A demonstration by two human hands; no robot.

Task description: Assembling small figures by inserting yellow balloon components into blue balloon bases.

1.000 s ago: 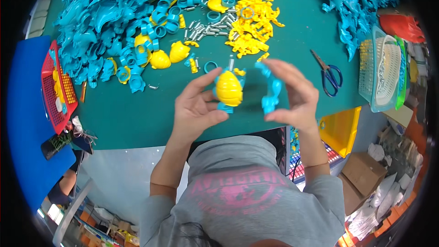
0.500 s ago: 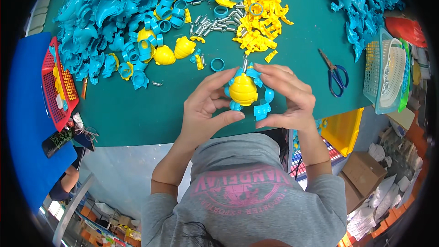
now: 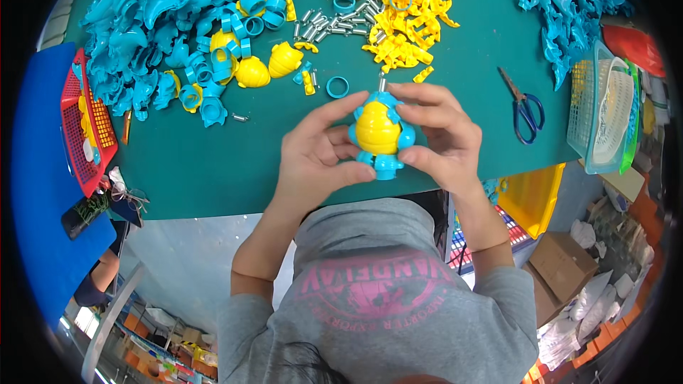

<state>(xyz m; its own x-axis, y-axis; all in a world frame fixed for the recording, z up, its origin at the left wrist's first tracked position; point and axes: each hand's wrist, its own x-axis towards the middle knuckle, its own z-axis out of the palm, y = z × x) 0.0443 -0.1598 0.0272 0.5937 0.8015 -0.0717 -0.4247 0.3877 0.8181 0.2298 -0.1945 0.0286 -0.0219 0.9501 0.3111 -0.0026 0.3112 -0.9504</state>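
Note:
Between my two hands is a small plastic turtle-like toy figure (image 3: 378, 130), with a ridged yellow shell and blue limb-like parts around it. My left hand (image 3: 318, 146) grips its left side, fingertips at the upper edge and thumb at the lower left. On the other side my right hand (image 3: 442, 135) is closed on it, thumb near the lower right blue part. Just above the figure lies a metal pin (image 3: 383, 84). A blue ring (image 3: 337, 87) rests beyond my left fingertips. The figure's underside is hidden.
Blue plastic parts (image 3: 153, 21) are heaped at the far left, more (image 3: 569, 7) at the far right. Small yellow pieces (image 3: 409, 21) and metal pins (image 3: 327, 25) lie mid-table. Scissors (image 3: 523, 108) and a clear basket (image 3: 590, 110) are right; a red basket (image 3: 89, 124) is left.
The blue piece on the right, which stood apart from the yellow shell, is now closed up against it. My right hand has moved slightly left and inward.

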